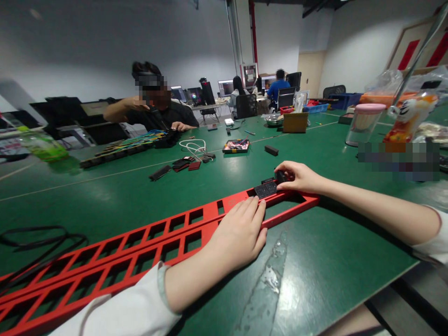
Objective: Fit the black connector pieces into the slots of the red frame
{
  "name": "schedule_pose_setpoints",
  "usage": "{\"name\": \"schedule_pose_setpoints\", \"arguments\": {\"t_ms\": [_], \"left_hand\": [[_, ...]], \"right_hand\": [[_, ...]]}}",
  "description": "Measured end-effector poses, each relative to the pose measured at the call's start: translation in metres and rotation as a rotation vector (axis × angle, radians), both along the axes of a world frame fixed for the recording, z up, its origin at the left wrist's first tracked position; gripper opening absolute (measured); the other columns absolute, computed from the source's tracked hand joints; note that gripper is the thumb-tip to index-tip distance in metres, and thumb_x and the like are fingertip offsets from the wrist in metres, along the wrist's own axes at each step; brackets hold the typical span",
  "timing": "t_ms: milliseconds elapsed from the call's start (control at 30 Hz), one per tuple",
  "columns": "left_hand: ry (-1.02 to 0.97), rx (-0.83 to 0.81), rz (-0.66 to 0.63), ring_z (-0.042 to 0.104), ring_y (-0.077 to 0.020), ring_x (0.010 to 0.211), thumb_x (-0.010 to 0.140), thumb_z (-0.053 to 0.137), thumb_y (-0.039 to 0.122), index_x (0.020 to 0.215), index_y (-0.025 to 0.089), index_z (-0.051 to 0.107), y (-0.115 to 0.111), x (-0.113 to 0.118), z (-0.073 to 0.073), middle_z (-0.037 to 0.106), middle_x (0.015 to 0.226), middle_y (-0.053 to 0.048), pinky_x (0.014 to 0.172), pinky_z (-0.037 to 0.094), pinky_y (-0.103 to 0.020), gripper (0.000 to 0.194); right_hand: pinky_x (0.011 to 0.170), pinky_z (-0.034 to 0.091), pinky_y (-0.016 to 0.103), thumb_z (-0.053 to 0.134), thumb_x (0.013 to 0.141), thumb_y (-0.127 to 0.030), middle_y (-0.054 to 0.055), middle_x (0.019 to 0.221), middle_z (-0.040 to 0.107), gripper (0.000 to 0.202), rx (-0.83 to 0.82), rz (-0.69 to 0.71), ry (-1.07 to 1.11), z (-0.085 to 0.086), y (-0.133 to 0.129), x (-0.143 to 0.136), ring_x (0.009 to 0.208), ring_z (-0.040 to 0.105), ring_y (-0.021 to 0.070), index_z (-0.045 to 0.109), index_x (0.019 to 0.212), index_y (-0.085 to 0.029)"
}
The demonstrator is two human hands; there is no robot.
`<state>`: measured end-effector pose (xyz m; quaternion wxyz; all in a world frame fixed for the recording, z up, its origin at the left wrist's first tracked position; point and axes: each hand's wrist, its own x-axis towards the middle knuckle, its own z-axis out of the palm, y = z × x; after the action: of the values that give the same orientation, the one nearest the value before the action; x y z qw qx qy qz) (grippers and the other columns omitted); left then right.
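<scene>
A long red slotted frame point(213, 211) lies across the green table, with rows of rectangular openings. My left hand point(240, 231) rests flat on it, fingers stretched toward a black block with small sockets point(265, 189) seated near the frame's far right end. At that end, my right hand point(296, 177) grips a small black part point(281, 176) between thumb and fingers, right beside the socket block. The fingers partly cover this part, so its exact kind is unclear.
Loose black pieces point(160, 172), a white cable point(194, 147) and a small tray point(236, 146) lie beyond the frame. A lidded jar point(365, 125) stands right. Black cable point(42, 233) crosses the frame's left end. A person point(157, 112) works opposite, by bundled wires point(133, 143).
</scene>
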<state>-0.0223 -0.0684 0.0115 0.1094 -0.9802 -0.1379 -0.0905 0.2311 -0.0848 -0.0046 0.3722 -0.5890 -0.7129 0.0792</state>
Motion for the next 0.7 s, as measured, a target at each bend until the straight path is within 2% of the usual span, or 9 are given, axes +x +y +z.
{"name": "schedule_pose_setpoints", "arguments": {"t_ms": [167, 433, 700], "left_hand": [[0.005, 0.000, 0.004, 0.038, -0.0265, 0.119, 0.085, 0.036, 0.032, 0.127, 0.006, 0.037, -0.0002, -0.0001, 0.0000, 0.041, 0.130, -0.017, 0.101, 0.029, -0.041, 0.048], [0.017, 0.004, 0.014, 0.038, -0.0265, 0.120, 0.085, 0.036, 0.032, 0.127, 0.006, 0.036, 0.0000, 0.0002, -0.0002, 0.040, 0.131, -0.018, 0.101, 0.029, -0.041, 0.049], [0.022, 0.010, 0.023, 0.037, -0.0264, 0.120, 0.086, 0.035, 0.032, 0.128, 0.006, 0.036, -0.0002, 0.0001, -0.0005, 0.039, 0.131, -0.018, 0.101, 0.029, -0.041, 0.049]], "right_hand": [[0.059, 0.039, 0.025, 0.068, 0.061, -0.042, 0.003, 0.080, 0.057, 0.043, -0.046, -0.010, -0.045, 0.0034, -0.0017, -0.0019, 0.066, 0.049, 0.0131, 0.057, 0.093, -0.015], [0.062, 0.040, 0.026, 0.067, 0.063, -0.041, 0.004, 0.087, 0.055, 0.044, 0.023, 0.033, -0.082, -0.0017, 0.0020, 0.0028, 0.070, 0.047, 0.0137, 0.056, 0.097, -0.016], [0.061, 0.039, 0.025, 0.068, 0.063, -0.039, 0.003, 0.083, 0.053, 0.040, 0.008, 0.073, -0.097, 0.0012, 0.0003, 0.0005, 0.069, 0.047, 0.0131, 0.058, 0.094, -0.017]]}}
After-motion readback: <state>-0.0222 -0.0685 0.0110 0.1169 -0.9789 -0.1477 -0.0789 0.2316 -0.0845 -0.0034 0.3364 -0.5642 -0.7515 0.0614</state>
